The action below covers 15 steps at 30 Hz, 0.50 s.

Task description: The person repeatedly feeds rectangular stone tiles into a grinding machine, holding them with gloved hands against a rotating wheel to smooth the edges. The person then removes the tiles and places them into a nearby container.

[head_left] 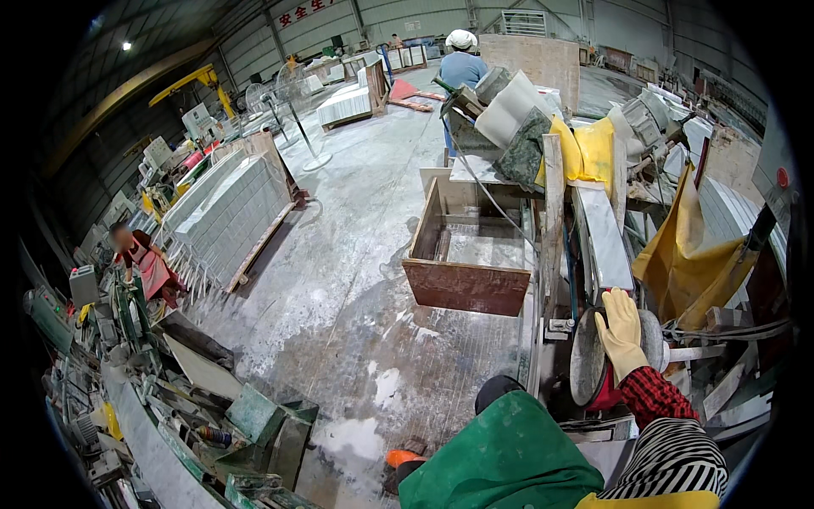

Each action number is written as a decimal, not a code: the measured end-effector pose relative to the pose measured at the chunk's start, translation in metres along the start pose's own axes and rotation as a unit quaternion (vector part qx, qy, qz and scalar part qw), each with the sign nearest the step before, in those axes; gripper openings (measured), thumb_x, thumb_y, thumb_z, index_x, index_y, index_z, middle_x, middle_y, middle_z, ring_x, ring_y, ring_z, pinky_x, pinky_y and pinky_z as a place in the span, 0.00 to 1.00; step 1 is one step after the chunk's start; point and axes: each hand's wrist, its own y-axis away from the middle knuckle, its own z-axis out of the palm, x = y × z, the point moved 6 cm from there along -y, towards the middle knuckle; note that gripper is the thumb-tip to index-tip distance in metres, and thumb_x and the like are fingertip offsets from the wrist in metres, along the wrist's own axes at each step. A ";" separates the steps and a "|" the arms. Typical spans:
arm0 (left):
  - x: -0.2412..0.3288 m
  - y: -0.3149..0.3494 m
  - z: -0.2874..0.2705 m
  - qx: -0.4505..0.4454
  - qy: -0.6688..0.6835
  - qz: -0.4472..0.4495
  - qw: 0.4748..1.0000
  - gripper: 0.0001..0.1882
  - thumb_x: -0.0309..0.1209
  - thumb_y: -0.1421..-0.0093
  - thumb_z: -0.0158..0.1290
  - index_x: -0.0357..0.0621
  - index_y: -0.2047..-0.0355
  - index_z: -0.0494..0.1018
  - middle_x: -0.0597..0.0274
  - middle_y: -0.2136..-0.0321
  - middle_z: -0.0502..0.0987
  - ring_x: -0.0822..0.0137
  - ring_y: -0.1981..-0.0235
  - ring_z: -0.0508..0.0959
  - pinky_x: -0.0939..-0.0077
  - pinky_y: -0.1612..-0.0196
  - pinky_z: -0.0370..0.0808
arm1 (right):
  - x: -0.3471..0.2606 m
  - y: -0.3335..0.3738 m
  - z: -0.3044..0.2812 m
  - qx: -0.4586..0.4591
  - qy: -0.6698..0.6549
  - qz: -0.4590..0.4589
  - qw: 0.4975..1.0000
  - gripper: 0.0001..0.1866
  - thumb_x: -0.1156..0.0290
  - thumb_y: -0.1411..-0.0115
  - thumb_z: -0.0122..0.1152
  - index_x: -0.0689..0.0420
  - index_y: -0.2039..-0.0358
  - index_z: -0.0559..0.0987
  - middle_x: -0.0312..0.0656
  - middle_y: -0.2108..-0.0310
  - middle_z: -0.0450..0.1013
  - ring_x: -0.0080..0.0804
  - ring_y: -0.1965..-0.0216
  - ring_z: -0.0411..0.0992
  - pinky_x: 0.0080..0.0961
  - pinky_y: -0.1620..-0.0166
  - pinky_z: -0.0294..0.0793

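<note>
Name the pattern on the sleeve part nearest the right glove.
That sleeve part is checked red and black; it shows best in the head view.

Your right hand [623, 333] wears a pale yellow glove [626, 349]. Your arm shows 2 patterns: a red-and-black checked cuff [658, 395], then a black-and-white striped sleeve [674, 458]. Your apron [500, 458] is plain green, with yellow fabric [649, 500] along the bottom.

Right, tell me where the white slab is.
In the head view, the white slab lies right of centre, stretching from below the yellow sheet toward the right hand, with a wooden post to its left.
</note>
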 end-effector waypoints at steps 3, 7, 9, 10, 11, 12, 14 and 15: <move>0.001 0.001 -0.003 0.015 0.012 -0.002 1.000 0.18 0.41 0.31 0.41 0.54 0.57 0.81 0.61 0.53 0.81 0.65 0.43 0.74 0.57 0.32 0.54 | -0.001 0.001 -0.002 0.002 0.001 -0.005 1.000 0.28 0.67 0.46 0.67 0.61 0.46 0.72 0.56 0.43 0.69 0.53 0.41 0.65 0.46 0.35 0.61; -0.003 0.001 -0.003 0.047 0.040 -0.011 0.998 0.20 0.43 0.32 0.41 0.52 0.60 0.83 0.59 0.56 0.83 0.64 0.45 0.75 0.57 0.33 0.55 | -0.003 0.006 -0.002 0.021 0.008 -0.018 1.000 0.28 0.67 0.47 0.67 0.61 0.46 0.72 0.56 0.44 0.69 0.54 0.41 0.65 0.46 0.35 0.61; -0.002 0.000 -0.004 0.058 0.043 -0.010 0.997 0.21 0.44 0.32 0.40 0.51 0.61 0.84 0.58 0.57 0.83 0.64 0.45 0.75 0.57 0.33 0.55 | -0.002 0.008 -0.002 0.012 0.008 -0.010 1.000 0.28 0.67 0.46 0.67 0.61 0.46 0.73 0.56 0.44 0.69 0.54 0.41 0.65 0.47 0.35 0.60; -0.001 -0.001 -0.006 0.058 0.042 -0.011 0.997 0.22 0.44 0.32 0.40 0.51 0.61 0.84 0.58 0.57 0.83 0.64 0.46 0.76 0.57 0.33 0.55 | -0.002 0.009 -0.003 0.009 0.007 -0.006 1.000 0.28 0.67 0.46 0.67 0.61 0.46 0.73 0.56 0.43 0.69 0.54 0.41 0.65 0.47 0.35 0.60; 0.001 -0.001 -0.007 0.059 0.042 -0.010 0.997 0.22 0.44 0.32 0.40 0.50 0.62 0.84 0.58 0.57 0.83 0.63 0.46 0.76 0.57 0.34 0.55 | -0.001 0.010 -0.003 0.005 0.006 -0.001 1.000 0.28 0.66 0.46 0.67 0.61 0.46 0.73 0.57 0.43 0.69 0.54 0.40 0.65 0.47 0.35 0.60; 0.001 -0.003 -0.006 0.066 0.043 -0.007 0.997 0.22 0.44 0.32 0.40 0.51 0.62 0.84 0.58 0.57 0.83 0.63 0.46 0.76 0.57 0.33 0.55 | 0.000 0.011 -0.004 0.001 0.006 0.004 1.000 0.28 0.66 0.46 0.66 0.61 0.46 0.73 0.57 0.43 0.69 0.55 0.40 0.65 0.47 0.34 0.59; -0.003 -0.001 0.001 0.080 0.048 -0.009 0.996 0.22 0.44 0.32 0.41 0.51 0.62 0.84 0.58 0.58 0.83 0.63 0.46 0.76 0.57 0.33 0.55 | -0.004 0.012 -0.003 0.013 0.009 -0.002 1.000 0.28 0.66 0.46 0.67 0.61 0.45 0.73 0.57 0.42 0.68 0.55 0.40 0.65 0.47 0.34 0.59; -0.005 0.000 0.004 0.074 0.048 -0.011 0.996 0.22 0.44 0.32 0.41 0.51 0.62 0.84 0.58 0.58 0.83 0.63 0.46 0.76 0.57 0.33 0.55 | -0.006 0.013 -0.003 0.018 0.010 -0.005 1.000 0.28 0.66 0.46 0.67 0.61 0.45 0.73 0.57 0.42 0.68 0.55 0.40 0.64 0.47 0.34 0.59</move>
